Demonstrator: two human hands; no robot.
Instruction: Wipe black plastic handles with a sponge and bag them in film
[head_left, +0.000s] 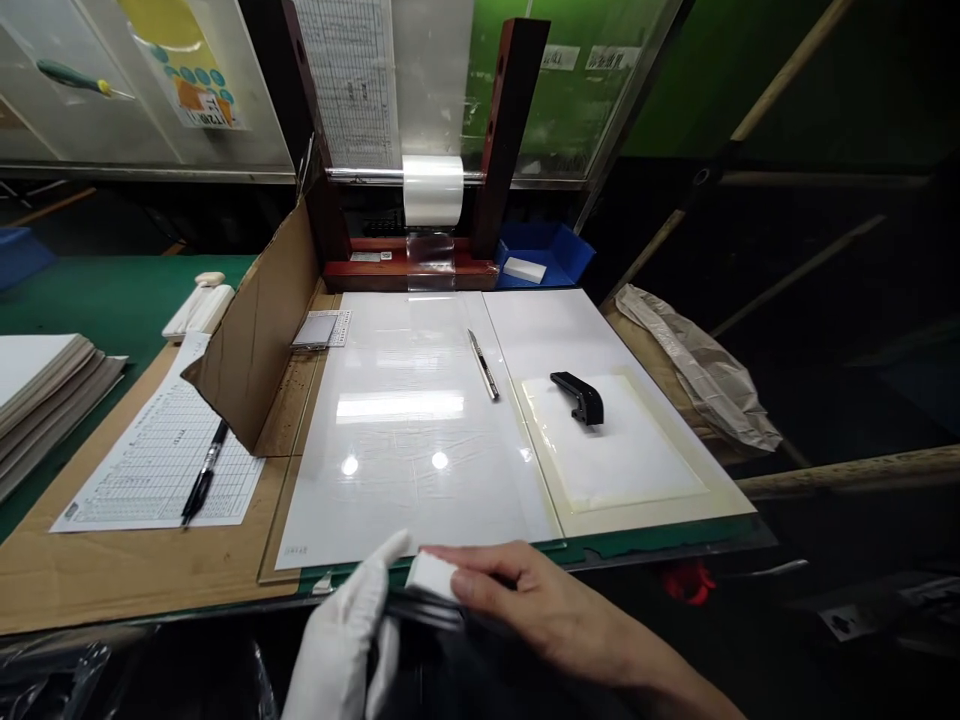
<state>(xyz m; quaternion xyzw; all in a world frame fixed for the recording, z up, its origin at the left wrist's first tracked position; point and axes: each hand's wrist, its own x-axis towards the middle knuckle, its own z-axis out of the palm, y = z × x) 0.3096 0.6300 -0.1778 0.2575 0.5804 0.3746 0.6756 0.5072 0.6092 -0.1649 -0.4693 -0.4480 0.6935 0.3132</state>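
In a white glove, my left hand (341, 630) is closed around a dark, glossy part (424, 610) at the table's front edge; its lower portion is lost in shadow. My bare right hand (529, 605) pinches a small white block (433, 576) between thumb and fingers. The block sits against the top of the dark part. Beyond my hands, a craft knife (484, 365) lies on the glossy white work surface (360, 500). A black curved plastic part (581, 398) rests on a white pad (637, 460) to the right.
A clear film roll (433, 190) hangs on a dark red wooden stand (504, 140) at the back. Beside it is a blue bin (551, 250) holding a white block. To the left stand a cardboard partition (262, 320), a printed form (150, 460) with a pen (204, 475), and stacked paper (45, 400).
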